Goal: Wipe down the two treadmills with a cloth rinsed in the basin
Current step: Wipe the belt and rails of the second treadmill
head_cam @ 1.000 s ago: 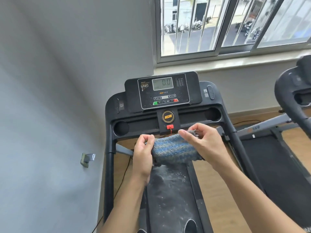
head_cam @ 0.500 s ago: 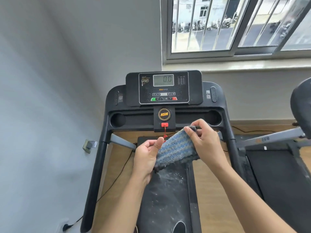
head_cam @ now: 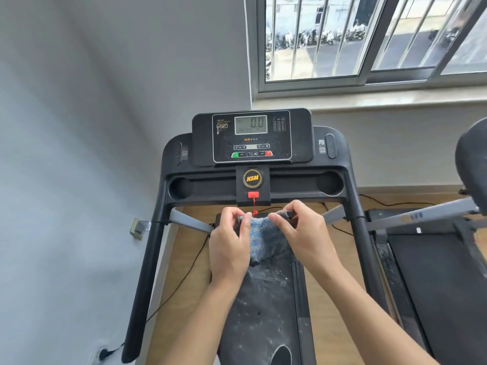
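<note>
Both hands are up in front of the treadmill [head_cam: 253, 180] console: the left hand [head_cam: 230, 248] and the right hand [head_cam: 305, 235] each pinch a top corner of the blue-grey cloth [head_cam: 266, 238], which hangs bunched between them, just below the red safety key [head_cam: 253, 194]. The belt [head_cam: 259, 312] underneath looks dusty and speckled, and the second treadmill [head_cam: 434, 272] sits off to the right, under the window [head_cam: 369, 40].

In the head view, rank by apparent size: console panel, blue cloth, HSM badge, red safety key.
1. console panel
2. blue cloth, partly covered and nearer the camera
3. HSM badge
4. red safety key
</note>
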{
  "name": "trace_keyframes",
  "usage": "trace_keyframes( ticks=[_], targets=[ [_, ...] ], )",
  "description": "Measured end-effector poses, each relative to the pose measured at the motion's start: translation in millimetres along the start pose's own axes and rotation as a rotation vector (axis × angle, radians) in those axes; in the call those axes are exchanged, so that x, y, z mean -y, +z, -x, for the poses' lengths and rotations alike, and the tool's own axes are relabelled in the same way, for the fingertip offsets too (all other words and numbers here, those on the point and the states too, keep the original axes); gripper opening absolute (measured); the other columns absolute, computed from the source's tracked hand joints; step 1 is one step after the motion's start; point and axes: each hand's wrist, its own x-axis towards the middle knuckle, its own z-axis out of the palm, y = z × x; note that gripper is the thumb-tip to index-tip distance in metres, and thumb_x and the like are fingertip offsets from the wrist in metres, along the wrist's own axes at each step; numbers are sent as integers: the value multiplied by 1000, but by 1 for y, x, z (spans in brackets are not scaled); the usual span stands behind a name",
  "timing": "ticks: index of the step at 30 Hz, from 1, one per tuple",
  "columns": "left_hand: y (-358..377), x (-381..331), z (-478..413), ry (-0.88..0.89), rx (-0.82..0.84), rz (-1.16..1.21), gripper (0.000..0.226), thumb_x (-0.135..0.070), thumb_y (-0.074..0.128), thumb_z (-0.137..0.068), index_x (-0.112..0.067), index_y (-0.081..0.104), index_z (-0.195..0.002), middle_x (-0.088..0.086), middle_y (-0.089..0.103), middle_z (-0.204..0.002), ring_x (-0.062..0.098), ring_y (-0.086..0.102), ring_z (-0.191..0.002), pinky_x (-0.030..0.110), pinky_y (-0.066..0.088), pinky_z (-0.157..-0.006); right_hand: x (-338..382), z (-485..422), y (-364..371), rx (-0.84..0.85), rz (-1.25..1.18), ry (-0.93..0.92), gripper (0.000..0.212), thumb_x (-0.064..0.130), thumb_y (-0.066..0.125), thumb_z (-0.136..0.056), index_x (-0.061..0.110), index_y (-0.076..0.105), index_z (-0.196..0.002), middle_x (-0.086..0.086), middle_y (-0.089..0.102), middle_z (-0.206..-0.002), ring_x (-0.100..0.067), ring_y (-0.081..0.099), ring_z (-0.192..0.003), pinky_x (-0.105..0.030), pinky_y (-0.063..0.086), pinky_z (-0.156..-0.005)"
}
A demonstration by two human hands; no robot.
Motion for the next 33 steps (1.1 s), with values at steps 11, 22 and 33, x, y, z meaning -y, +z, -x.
trace_keyframes(
  ticks=[11, 22, 33],
  targets=[
    [-5, -14, -5, -328, 39, 457, 50, -56, 37, -107, -19, 68, -90, 3, 73, -88, 24, 70, -89, 45, 55, -84, 52, 27, -10, 437, -284, -76, 36, 41, 36, -113, 49, 62, -137, 14, 73, -122, -2, 67, -117, -31, 61, -90],
    [-20, 17, -3, -507, 349, 874, 13, -16, 57, -107, -8, 67, -107, 27, 73, -106, 37, 70, -91, 53, 57, -85, 18, 24, 2, 242, -243, 215, 42, 51, 77, -90, 38, 60, -126, 13, 71, -110, 0, 69, -94, -27, 57, -81],
    [-2, 166, -8, -794, 405, 600, 15, -6, 70, -99, -9, 64, -113, 11, 80, -103, 27, 74, -88, 46, 60, -81, -50, 11, 145, 350, -399, 598, 16, 18, 71, -98, 13, 61, -87, -1, 62, -75, -8, 48, -56, -19, 39, -51]
  ],
)
